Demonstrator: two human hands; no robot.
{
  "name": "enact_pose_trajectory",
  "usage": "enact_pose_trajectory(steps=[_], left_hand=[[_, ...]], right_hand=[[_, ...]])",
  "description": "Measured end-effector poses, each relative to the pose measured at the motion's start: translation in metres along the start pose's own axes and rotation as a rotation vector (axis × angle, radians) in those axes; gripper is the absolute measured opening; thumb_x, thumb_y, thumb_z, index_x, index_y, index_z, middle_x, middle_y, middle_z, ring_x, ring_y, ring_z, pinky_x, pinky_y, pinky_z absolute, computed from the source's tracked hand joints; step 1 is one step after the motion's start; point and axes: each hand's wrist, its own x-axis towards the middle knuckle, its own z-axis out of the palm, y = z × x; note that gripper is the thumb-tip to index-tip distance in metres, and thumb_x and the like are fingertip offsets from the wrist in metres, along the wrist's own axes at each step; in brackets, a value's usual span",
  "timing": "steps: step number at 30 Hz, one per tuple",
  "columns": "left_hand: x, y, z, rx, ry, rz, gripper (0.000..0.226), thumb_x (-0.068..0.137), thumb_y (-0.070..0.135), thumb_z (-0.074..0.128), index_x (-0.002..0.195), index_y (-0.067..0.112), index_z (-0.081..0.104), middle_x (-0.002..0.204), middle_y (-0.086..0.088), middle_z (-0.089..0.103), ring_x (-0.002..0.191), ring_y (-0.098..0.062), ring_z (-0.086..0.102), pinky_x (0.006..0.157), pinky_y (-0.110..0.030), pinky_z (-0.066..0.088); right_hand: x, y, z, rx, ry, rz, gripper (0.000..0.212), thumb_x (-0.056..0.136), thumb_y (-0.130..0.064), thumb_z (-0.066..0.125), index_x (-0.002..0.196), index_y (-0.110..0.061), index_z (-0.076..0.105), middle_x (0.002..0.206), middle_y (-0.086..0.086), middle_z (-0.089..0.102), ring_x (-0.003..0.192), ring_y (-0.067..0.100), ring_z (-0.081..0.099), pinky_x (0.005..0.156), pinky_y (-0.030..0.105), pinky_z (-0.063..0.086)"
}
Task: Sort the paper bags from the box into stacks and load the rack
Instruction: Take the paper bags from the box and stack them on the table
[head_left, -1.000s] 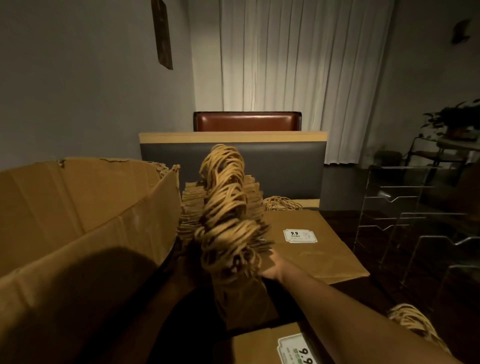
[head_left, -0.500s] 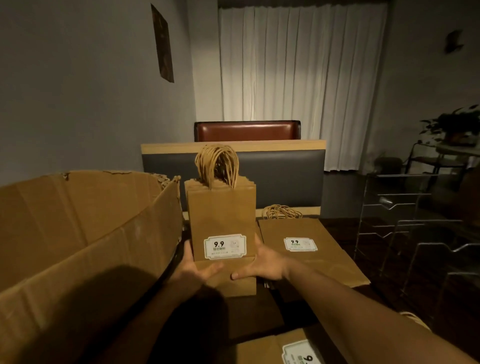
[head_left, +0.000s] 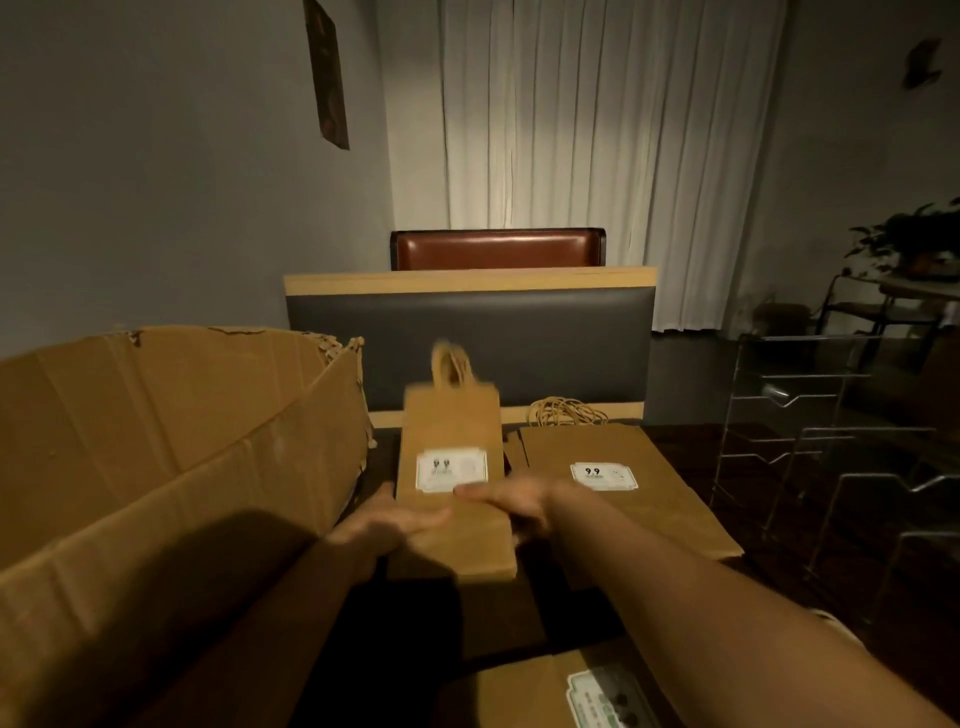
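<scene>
While blurred, both hands — left hand (head_left: 387, 527), right hand (head_left: 511, 501) — clasp the bag bundle (head_left: 452, 486).

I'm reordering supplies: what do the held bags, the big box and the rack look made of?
Bags: matte brown kraft paper, seemingly twisted-paper handles, though blurred. Box: corrugated cardboard, judging by its torn, ragged edges. Rack: clear, glossy sheet, probably acrylic.

Both hands, left hand (head_left: 387, 525) and right hand (head_left: 511, 501), grip a blurred bag bundle (head_left: 451, 452).
</scene>
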Motion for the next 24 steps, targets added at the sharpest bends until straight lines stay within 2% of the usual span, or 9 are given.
enact_pose_trajectory(steps=[2,5,9,11,13,16,19,21,24], left_hand=[[-0.004,0.001,0.009,0.049,0.126,-0.062,0.098,0.066,0.028,0.090,0.144,0.008,0.035,0.134,-0.012,0.056,0.114,-0.027,0.058,0.097,-0.040,0.047],[-0.009,0.011,0.018,0.294,0.280,-0.022,0.102,0.075,0.033,0.083,0.152,0.010,0.020,0.145,-0.011,0.047,0.130,-0.029,0.048,0.109,-0.038,0.038],[-0.030,0.032,0.030,0.596,0.399,0.137,0.092,0.081,0.053,0.067,0.149,0.012,0.021,0.144,-0.013,0.045,0.133,-0.033,0.041,0.110,-0.045,0.036],[-0.050,0.057,0.032,0.628,0.378,0.245,0.082,0.088,0.045,0.062,0.152,0.015,0.020,0.149,-0.012,0.041,0.135,-0.031,0.040,0.111,-0.044,0.037],[-0.075,0.089,0.022,0.676,0.357,0.338,0.078,0.094,0.034,0.058,0.156,0.017,0.013,0.156,-0.011,0.033,0.139,-0.028,0.038,0.110,-0.040,0.037],[-0.123,0.141,-0.018,0.797,0.417,0.531,0.062,0.096,0.026,0.056,0.152,0.016,0.032,0.152,-0.008,0.042,0.135,-0.024,0.044,0.105,-0.034,0.038],[-0.169,0.167,-0.085,0.916,0.496,0.599,0.040,0.093,0.026,0.060,0.132,0.019,0.058,0.122,-0.002,0.064,0.108,-0.024,0.060,0.091,-0.033,0.045],[-0.180,0.164,-0.137,0.948,0.521,0.500,0.031,0.092,0.026,0.063,0.121,0.018,0.064,0.106,-0.003,0.068,0.089,-0.024,0.063,0.081,-0.035,0.051],[-0.174,0.133,-0.203,1.013,0.438,0.258,0.035,0.091,0.023,0.065,0.124,0.014,0.059,0.105,-0.014,0.070,0.091,-0.033,0.067,0.079,-0.043,0.057]], right_hand=[[0.011,0.000,0.009,-0.009,0.142,0.031,0.059,0.079,-0.050,0.075,0.122,-0.013,0.057,0.125,0.008,0.064,0.111,0.026,0.063,0.094,0.037,0.052],[0.016,-0.006,0.020,-0.336,0.379,-0.029,0.065,0.077,-0.057,0.074,0.125,-0.015,0.061,0.127,0.004,0.065,0.114,0.024,0.062,0.092,0.032,0.050],[-0.008,-0.023,0.027,-0.587,0.482,-0.099,0.053,0.088,-0.059,0.058,0.116,-0.015,0.064,0.120,0.008,0.066,0.108,0.024,0.062,0.082,0.032,0.048],[-0.028,-0.039,0.024,-0.678,0.554,-0.235,0.052,0.094,-0.054,0.050,0.119,-0.010,0.061,0.129,0.015,0.058,0.118,0.027,0.055,0.096,0.036,0.046],[-0.058,-0.063,0.021,-0.662,0.597,-0.443,0.054,0.097,-0.044,0.049,0.137,-0.007,0.050,0.145,0.017,0.045,0.133,0.030,0.044,0.109,0.038,0.037],[-0.104,-0.119,0.031,-0.576,0.645,-0.824,0.047,0.098,-0.032,0.052,0.140,-0.010,0.051,0.142,0.014,0.050,0.130,0.027,0.048,0.108,0.035,0.037],[-0.132,-0.177,0.064,-0.562,0.568,-1.013,0.031,0.096,-0.026,0.054,0.122,-0.013,0.064,0.122,0.008,0.064,0.111,0.022,0.058,0.093,0.033,0.047],[-0.136,-0.207,0.093,-0.635,0.405,-1.007,0.023,0.096,-0.025,0.056,0.113,-0.016,0.068,0.113,0.004,0.069,0.103,0.019,0.061,0.089,0.032,0.050],[-0.119,-0.242,0.138,-0.874,0.144,-0.953,0.020,0.095,-0.020,0.058,0.110,-0.016,0.071,0.110,0.000,0.069,0.100,0.015,0.061,0.088,0.028,0.049]])
